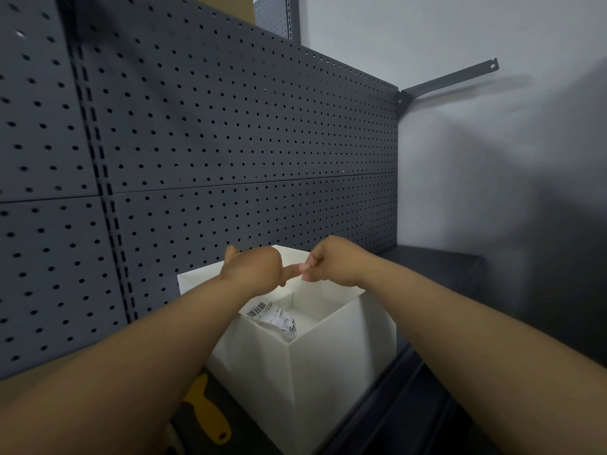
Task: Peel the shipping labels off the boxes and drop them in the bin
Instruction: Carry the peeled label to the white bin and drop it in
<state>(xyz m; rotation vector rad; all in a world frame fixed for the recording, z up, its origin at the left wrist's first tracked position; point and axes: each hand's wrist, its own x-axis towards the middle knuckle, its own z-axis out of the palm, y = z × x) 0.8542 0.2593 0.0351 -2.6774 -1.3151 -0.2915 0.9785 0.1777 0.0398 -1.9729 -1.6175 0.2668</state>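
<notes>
Hovering together above the open white bin (328, 356): left hand (253, 269) loosely fisted with one finger out, right hand (331, 262) pinching that fingertip; anything held between them too small to tell. Crumpled shipping labels (272, 315) lying inside the bin. Grey pegboard (230, 142) behind, yellow tool (207, 412) just beside the bin.

Stockroom or shop back room with metal shelving.

A dark grey pegboard (230, 126) with slotted uprights fills the view beside a plain pale wall (492, 192). A bare bracket (450, 78) juts from the pegboard's right edge, and a dark shelf (437, 267) runs along its foot. On that shelf, against the pegboard, stands a white bin (328, 372) with barcoded labels (272, 315) inside. A cardboard box (226, 3) sits above the pegboard's top edge.
</notes>
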